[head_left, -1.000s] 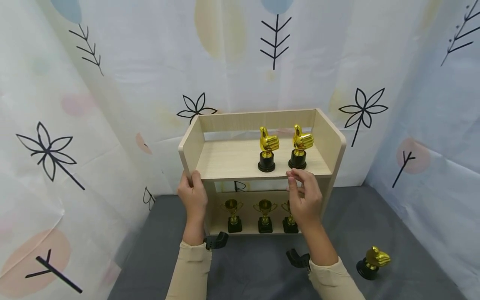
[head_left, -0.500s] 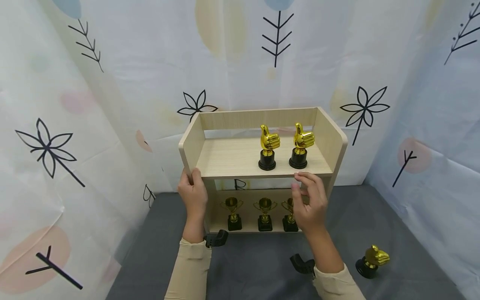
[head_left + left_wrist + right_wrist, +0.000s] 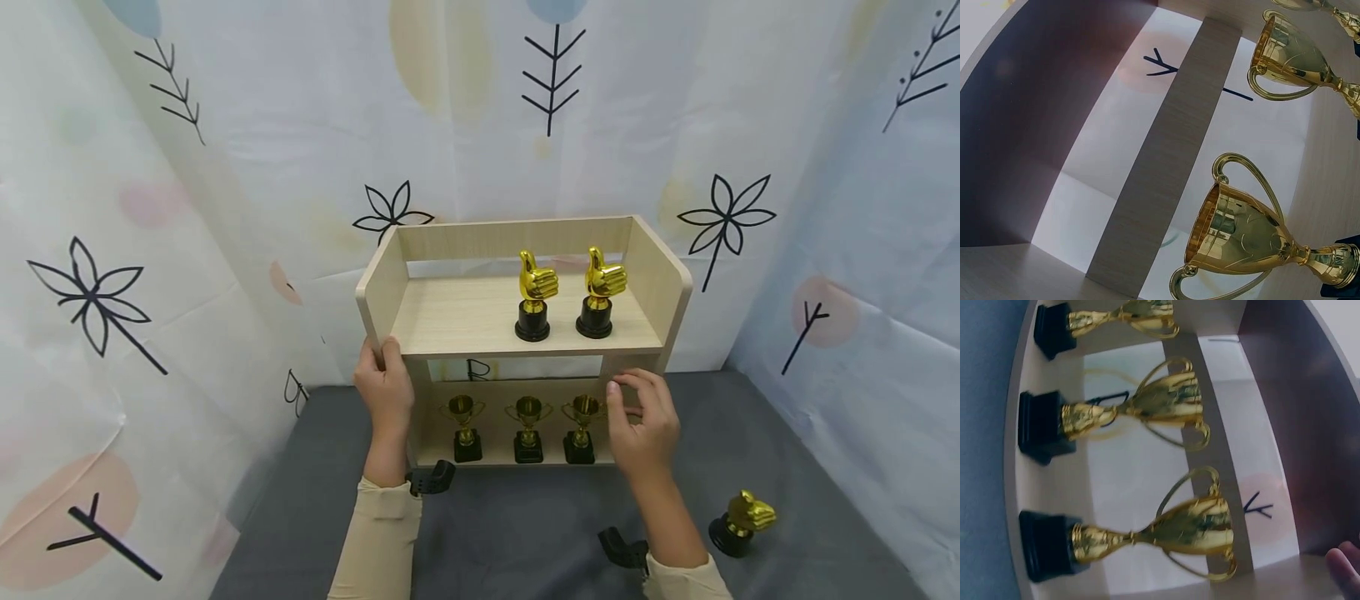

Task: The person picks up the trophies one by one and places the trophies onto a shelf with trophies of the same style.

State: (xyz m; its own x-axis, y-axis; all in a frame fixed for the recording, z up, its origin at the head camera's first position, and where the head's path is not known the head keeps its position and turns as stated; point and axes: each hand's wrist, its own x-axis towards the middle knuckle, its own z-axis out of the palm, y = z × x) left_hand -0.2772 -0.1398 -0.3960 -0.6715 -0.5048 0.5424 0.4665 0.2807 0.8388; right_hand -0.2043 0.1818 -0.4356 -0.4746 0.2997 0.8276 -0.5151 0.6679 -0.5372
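My left hand [image 3: 386, 387] grips the left side panel of a two-tier wooden shelf [image 3: 465, 342], its thumb at the front edge. Low in front of the shelf's right side, my right hand [image 3: 645, 421] is held up with loosely bent fingers and nothing in them. Two gold thumbs-up trophies [image 3: 534, 296] on black bases stand on the right half of the upper tier. Three gold cup trophies [image 3: 528, 425] line the lower tier; the right wrist view shows a cup trophy [image 3: 1172, 531] close up, with a fingertip [image 3: 1344, 565] at the lower right corner.
Another thumbs-up trophy [image 3: 741, 523] stands on the grey tabletop [image 3: 495, 533] at the right, apart from the shelf. A patterned cloth backdrop [image 3: 247, 200] rises behind the shelf and along both sides. A black wrist mount [image 3: 433, 478] sits on my left wrist.
My right hand has moved down and right, away from the upper tier's front edge near the right thumbs-up trophy, uncovering the right cup trophy. My left hand stays on the side panel.
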